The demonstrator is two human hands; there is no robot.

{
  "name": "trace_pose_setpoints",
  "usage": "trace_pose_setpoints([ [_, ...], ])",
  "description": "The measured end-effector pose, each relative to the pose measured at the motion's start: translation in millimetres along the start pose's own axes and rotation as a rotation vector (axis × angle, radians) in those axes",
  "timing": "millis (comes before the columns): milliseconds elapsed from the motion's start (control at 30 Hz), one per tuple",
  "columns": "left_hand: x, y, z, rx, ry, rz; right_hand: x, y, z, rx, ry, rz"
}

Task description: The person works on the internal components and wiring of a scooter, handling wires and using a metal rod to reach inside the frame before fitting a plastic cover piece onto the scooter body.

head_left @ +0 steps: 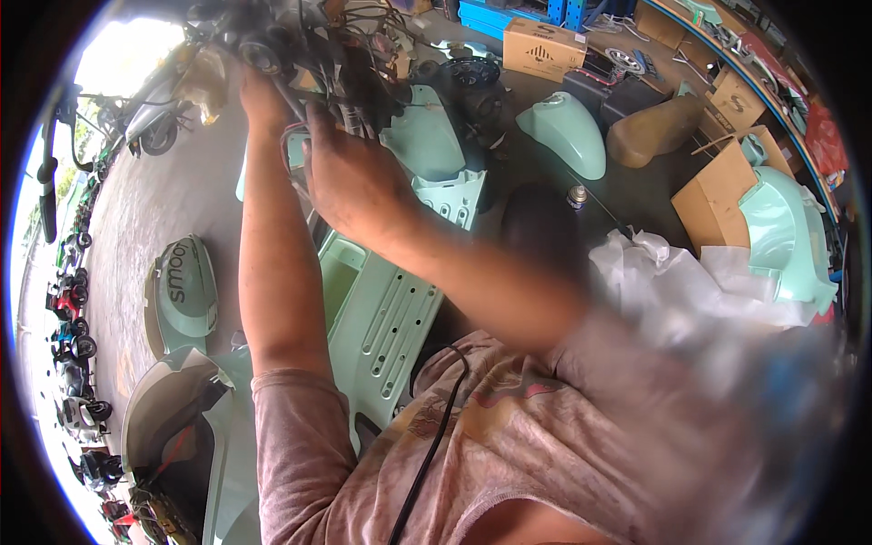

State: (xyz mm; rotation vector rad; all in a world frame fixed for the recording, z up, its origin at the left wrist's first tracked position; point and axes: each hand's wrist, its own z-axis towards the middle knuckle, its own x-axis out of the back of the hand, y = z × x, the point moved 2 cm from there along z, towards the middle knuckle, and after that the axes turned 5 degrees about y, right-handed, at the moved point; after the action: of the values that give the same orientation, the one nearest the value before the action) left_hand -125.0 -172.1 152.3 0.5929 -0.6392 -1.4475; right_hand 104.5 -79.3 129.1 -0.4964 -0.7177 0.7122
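Observation:
Both my arms reach up to a partly stripped scooter, whose dark front end bears a tangle of cables [350, 64]. My left hand [262, 94] goes in beside a round dark part [259, 53], and its fingers are hidden there. Close by, my right hand [350, 173] has its darkened fingers curled in at the cables; what they grip is covered. A thin reddish wire [285, 150] loops out beside those fingers. Below my arms runs the scooter's pale green slotted floor panel [397, 318], and a pale green panel [425, 136] stands beyond my right hand.
Loose green body panels lie on the floor: a curved one [568, 132] at far right, a lettered one [186, 295] at left. A spray can [577, 197], white wrapping [654, 272] and an open carton [713, 204] are to the right. A black cord [436, 436] crosses my shirt.

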Motion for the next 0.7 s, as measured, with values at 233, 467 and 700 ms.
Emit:
trace_pose_setpoints([
  [233,-42.6,64.6,-27.0,0.690,0.030,-1.143,52.8,69.3,-19.0,0.099,-0.052,0.716],
  [467,-17.6,95.0,-43.4,0.624,-0.148,-1.080,35.8,278.0,-13.7,-0.430,0.099,0.172],
  [700,25.6,105.6,-71.4,0.657,-0.200,-1.280,15.0,322.6,-17.7,-0.541,-0.289,0.201],
])
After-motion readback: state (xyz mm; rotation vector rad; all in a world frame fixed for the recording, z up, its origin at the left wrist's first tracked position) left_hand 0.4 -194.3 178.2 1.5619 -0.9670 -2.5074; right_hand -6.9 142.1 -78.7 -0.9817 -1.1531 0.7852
